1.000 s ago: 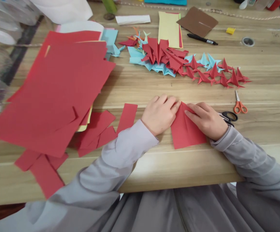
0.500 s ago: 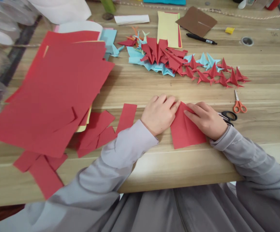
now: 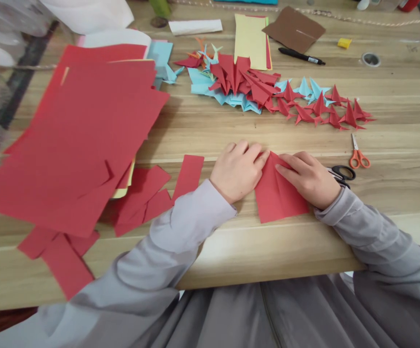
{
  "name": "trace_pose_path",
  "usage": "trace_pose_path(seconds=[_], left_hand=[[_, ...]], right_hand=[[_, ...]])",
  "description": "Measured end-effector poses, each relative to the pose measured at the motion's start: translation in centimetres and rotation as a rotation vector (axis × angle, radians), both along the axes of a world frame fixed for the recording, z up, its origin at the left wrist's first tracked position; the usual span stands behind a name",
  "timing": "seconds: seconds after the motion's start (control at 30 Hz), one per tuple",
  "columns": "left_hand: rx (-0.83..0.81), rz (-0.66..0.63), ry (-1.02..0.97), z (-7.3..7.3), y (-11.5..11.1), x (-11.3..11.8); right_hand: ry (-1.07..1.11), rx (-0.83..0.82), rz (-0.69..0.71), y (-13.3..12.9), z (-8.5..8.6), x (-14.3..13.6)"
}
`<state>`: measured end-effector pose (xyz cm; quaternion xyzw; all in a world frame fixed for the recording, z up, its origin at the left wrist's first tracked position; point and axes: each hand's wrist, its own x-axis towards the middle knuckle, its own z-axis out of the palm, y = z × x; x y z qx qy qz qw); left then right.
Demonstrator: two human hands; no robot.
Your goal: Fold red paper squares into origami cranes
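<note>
Head view: barely a flicker! The far-left things slide slightly in frame, probably just the head drifting.
Left hand (image 3: 237, 171): unmoved, fingers curled, tips at the sheet's far left edge; whether they pinch it, I cannot tell.
Right hand (image 3: 308, 179): unmoved too, fingers half bent, tips on the sheet's far right side; thumb hidden, so grip unclear.
Sheet (image 3: 275, 200): red, on the table (image 3: 227, 246) between the hands, far end pointed, crease down the middle, no new fold showing. Looks like a pause, or careful pressing.
Scissors (image 3: 343, 167): black-handled, just right of the right hand.
</note>
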<state>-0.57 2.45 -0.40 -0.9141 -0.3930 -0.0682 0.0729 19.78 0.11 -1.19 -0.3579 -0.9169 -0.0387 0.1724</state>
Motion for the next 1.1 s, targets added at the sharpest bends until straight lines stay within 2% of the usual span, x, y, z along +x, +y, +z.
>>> trace_pose_path(seconds=[0.4,0.87,1.1], left_hand=[[0.000,0.000,0.000,0.06,-0.07,0.00],[-0.014,0.008,-0.021,-0.04,-0.05,0.00],[-0.015,0.010,-0.057,-0.16,0.00,0.11]], right_hand=[[-0.012,-0.006,-0.032,-0.16,0.19,-0.13],[-0.031,0.027,0.022,-0.05,0.48,-0.02],[-0.028,-0.026,0.018,-0.06,0.42,-0.06]])
